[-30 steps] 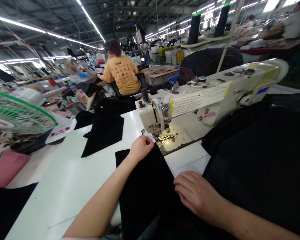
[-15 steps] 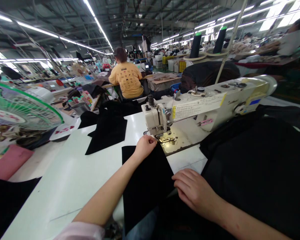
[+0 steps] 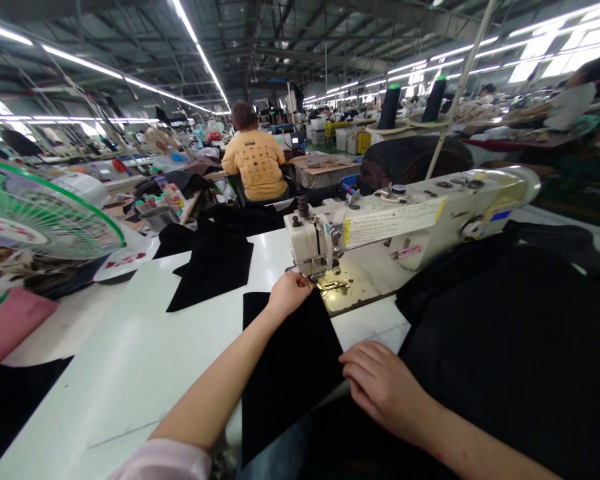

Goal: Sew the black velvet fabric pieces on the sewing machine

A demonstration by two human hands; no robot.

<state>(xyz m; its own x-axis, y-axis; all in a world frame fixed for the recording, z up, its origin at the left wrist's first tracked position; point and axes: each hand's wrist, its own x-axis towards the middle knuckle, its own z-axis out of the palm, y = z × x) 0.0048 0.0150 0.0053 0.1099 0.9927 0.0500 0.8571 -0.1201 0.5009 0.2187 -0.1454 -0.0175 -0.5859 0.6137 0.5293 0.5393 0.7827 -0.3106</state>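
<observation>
A black fabric piece (image 3: 285, 353) lies on the white table (image 3: 130, 360) in front of the cream sewing machine (image 3: 400, 220). My left hand (image 3: 289, 293) is closed, pinching the piece's far corner just left of the presser foot (image 3: 330, 283). My right hand (image 3: 380, 383) rests with fingers curled on the piece's near right edge, pressing it against the table's front edge. The lit needle plate beside the presser foot is bare.
A large heap of black fabric (image 3: 510, 347) covers the table at the right. More black pieces (image 3: 213, 267) lie further back on the left. A green-rimmed fan (image 3: 35, 220) and a pink item (image 3: 15, 327) stand at the far left. A person in a yellow shirt (image 3: 257, 160) sits ahead.
The view has shifted a little. Both hands keep their hold on the black piece, its far corner staying beside the presser foot.
</observation>
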